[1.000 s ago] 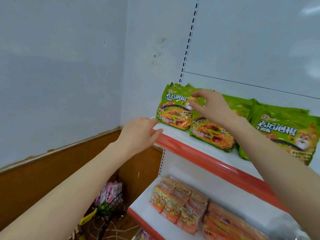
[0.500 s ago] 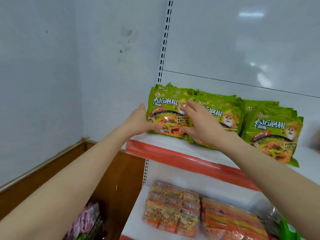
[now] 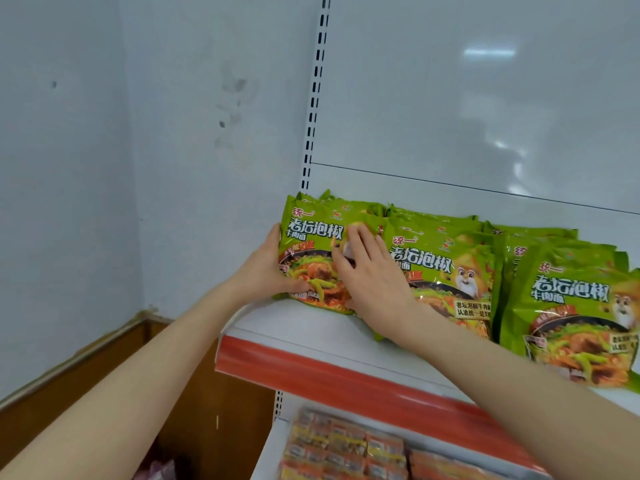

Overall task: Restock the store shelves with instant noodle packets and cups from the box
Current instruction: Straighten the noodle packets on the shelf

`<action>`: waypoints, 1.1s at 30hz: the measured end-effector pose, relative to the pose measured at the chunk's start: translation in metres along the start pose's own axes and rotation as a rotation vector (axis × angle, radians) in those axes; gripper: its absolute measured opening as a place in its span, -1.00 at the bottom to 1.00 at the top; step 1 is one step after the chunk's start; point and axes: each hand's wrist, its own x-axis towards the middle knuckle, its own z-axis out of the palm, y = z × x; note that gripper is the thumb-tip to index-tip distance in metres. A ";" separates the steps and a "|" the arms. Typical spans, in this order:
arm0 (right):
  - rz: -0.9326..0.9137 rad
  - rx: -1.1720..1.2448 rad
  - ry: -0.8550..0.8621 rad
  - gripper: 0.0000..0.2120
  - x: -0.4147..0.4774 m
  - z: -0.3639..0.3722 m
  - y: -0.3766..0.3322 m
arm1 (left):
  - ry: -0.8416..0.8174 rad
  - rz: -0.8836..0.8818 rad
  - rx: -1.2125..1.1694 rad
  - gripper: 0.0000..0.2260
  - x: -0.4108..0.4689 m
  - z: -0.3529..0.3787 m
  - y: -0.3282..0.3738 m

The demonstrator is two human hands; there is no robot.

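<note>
You see three stacks of green plastic instant noodle packets on the upper white shelf [image 3: 298, 327]: a left stack [image 3: 311, 237], a middle stack [image 3: 446, 265] and a right stack [image 3: 571, 306]. How many packets sit in each stack you cannot tell, since only edges show behind the front ones. On the lower white shelf [image 3: 266, 455] you see two groups of orange packets, one left [image 3: 343, 448] and one right [image 3: 446, 465], uncountable through blur. Your two hands, left [image 3: 266, 268] and right [image 3: 374, 282], are in view.
</note>
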 end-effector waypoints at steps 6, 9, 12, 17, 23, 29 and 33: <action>0.044 0.044 -0.060 -0.36 0.012 0.001 0.008 | -0.067 -0.020 -0.107 -0.01 0.007 0.008 -0.002; 0.064 0.076 -0.040 -0.36 0.017 0.004 0.006 | -0.017 -0.047 -0.058 0.01 0.012 0.013 -0.003; 0.045 0.163 -0.037 -0.36 0.015 0.002 0.008 | -0.020 -0.099 0.006 0.12 0.013 0.013 -0.004; 0.052 0.440 0.080 -0.47 -0.017 -0.027 0.036 | 0.106 -0.077 0.405 0.20 -0.006 0.014 0.015; 0.027 0.247 -0.227 -0.21 -0.079 -0.027 0.075 | 0.000 0.264 0.678 -0.19 -0.018 0.035 0.052; 0.038 0.115 -0.218 -0.16 -0.082 -0.004 0.084 | -0.122 0.189 0.689 -0.03 -0.016 0.055 0.062; 0.049 0.054 -0.155 -0.14 -0.076 0.009 0.084 | -0.035 0.158 0.842 -0.02 -0.016 0.072 0.069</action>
